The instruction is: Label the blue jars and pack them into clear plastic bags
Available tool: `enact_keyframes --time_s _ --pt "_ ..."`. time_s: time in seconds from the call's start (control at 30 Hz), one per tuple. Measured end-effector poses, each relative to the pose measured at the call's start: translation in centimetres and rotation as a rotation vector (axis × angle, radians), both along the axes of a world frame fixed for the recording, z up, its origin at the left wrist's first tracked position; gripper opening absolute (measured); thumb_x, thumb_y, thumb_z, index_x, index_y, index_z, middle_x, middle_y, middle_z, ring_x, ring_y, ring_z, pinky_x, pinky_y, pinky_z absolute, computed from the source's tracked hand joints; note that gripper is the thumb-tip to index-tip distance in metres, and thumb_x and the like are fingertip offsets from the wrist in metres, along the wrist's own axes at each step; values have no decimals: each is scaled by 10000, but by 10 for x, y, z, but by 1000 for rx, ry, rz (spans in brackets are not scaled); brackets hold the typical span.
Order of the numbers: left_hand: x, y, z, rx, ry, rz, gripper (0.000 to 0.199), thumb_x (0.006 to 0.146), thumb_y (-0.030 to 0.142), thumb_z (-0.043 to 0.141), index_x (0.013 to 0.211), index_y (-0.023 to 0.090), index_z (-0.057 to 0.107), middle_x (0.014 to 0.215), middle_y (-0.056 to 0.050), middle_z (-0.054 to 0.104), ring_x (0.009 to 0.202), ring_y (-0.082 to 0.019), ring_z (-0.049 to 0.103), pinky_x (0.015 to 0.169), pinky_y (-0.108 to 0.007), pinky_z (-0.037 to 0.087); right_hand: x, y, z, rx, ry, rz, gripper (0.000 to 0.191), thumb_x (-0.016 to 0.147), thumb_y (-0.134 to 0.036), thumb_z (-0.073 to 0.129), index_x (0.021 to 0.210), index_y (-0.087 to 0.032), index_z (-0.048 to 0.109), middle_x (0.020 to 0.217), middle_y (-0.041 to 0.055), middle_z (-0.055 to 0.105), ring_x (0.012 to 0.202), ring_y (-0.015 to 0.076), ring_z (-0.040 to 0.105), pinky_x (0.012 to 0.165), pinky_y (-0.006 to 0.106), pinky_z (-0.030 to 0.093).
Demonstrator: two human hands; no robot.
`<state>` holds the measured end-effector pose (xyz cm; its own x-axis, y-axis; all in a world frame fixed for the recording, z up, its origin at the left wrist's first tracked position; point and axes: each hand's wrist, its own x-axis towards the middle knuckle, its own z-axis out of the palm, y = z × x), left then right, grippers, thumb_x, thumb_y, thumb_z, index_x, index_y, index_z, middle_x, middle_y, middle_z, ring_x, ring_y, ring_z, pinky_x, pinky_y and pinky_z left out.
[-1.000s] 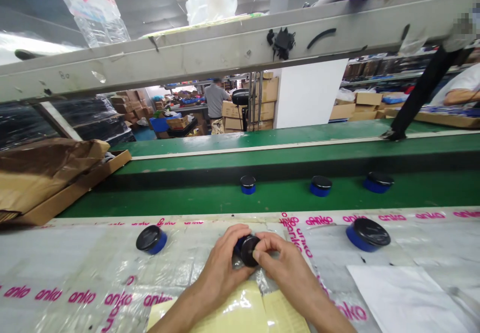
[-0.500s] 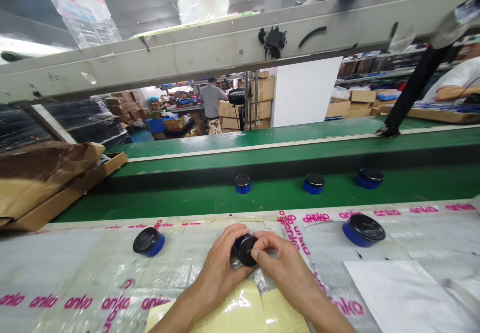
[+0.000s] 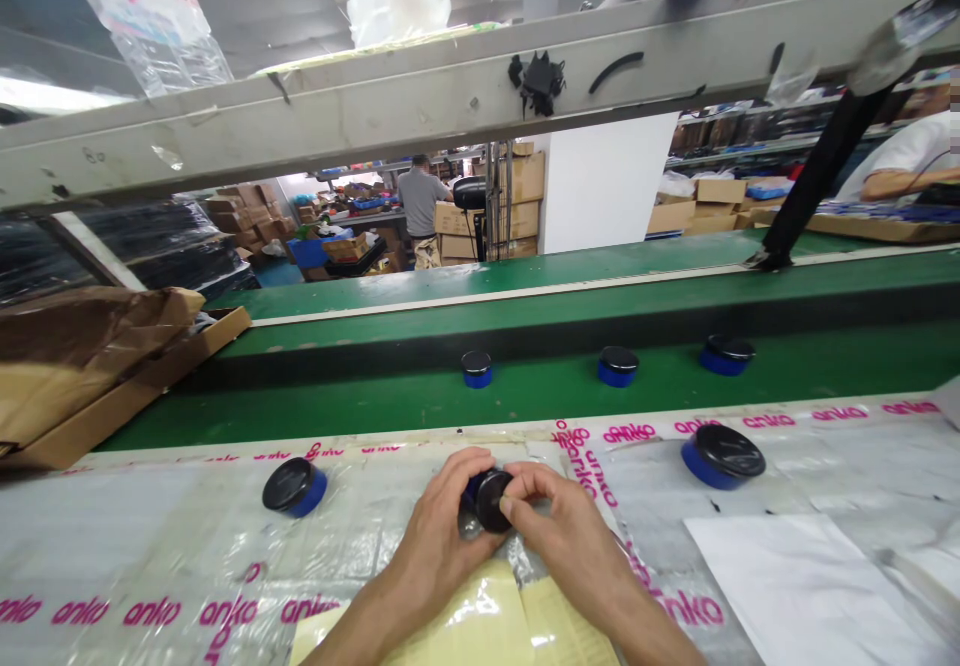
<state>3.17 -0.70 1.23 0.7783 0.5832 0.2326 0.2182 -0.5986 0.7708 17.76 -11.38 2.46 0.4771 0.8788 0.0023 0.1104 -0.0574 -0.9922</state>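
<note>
Between my hands is a small round blue container with a black lid, tilted so that its lid turns toward the right. My left hand wraps round its left side, fingers over the top and thumb below. With thumb and index finger pinched at the lid's right edge, my right hand touches it too. A like blue-and-black container rests to the left on the plastic-covered table, and a bigger-looking one lies to the right. Yellow sheets lie under my wrists.
Behind the table, a green conveyor belt carries three similar containers. A cardboard tray with brown paper stands at left, a white sheet at right. A metal beam crosses above. Two people are farther back.
The containers on the belt appear slightly farther left, along with a small shift of the whole view. My hands keep the same hold on the container.
</note>
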Motion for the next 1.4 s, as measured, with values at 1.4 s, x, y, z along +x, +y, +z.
enact_keyframes --time_s 1.4 --pt "-8 2 14 -25 22 -84 544 863 194 695 1372 304 536 1483 -64 522 1382 -290 481 1179 -476 377 -1 -1 1 -34 34 -10 133 780 -241 604 647 -244 613 1044 6 748 1008 233 666 884 324 436"
